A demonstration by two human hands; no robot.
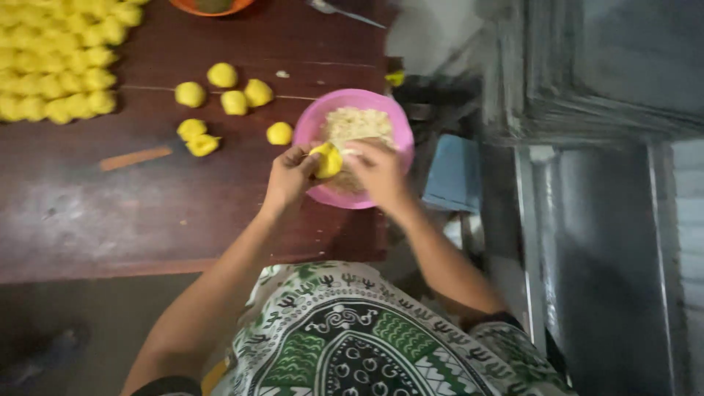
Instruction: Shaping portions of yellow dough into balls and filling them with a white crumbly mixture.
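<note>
Left hand [288, 176] holding yellow dough piece [327, 160] over pink bowl [315, 117] at right table [147, 213] edge, right hand [380, 172] pinching same piece, loose dough balls [235, 94] near bowl

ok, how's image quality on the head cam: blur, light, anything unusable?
Head view: soft all over with motion blur, worst on the right side, where the grey metal surfaces smear. Lighting is dim and warm, with no hard glare. The left hand, the yellow dough piece and the pink bowl are readable; the lower-left floor is nearly black.
</note>
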